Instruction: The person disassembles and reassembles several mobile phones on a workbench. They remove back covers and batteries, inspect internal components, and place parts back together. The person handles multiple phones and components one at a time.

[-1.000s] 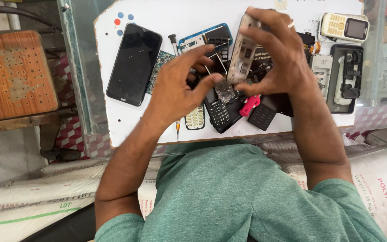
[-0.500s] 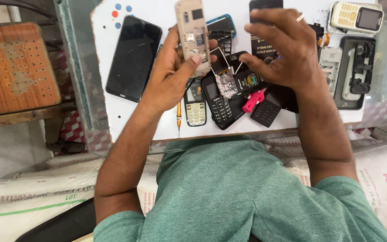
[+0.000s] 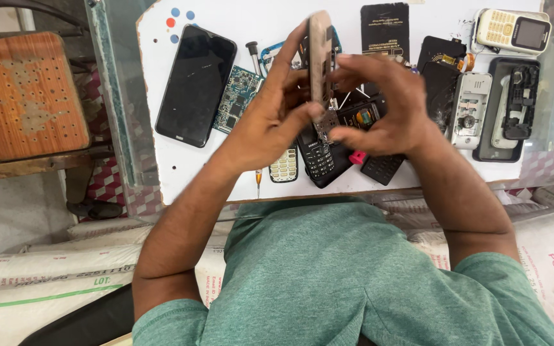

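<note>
A wooden stool (image 3: 25, 93) stands left of the white board (image 3: 161, 173), where a black smartphone (image 3: 195, 84) lies. The left hand (image 3: 269, 125) grips an upright phone housing (image 3: 320, 59) edge-on above the board; the right hand (image 3: 386, 109) pinches its lower end.

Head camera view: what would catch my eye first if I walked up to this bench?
Probably the two hands raised mid-frame: the left hand holds a slim beige phone body edge-on, and the right hand is cupped beside it. Under them the white board is strewn with phone parts, with a big black smartphone at its left and a cream keypad phone at the top right corner.
</note>
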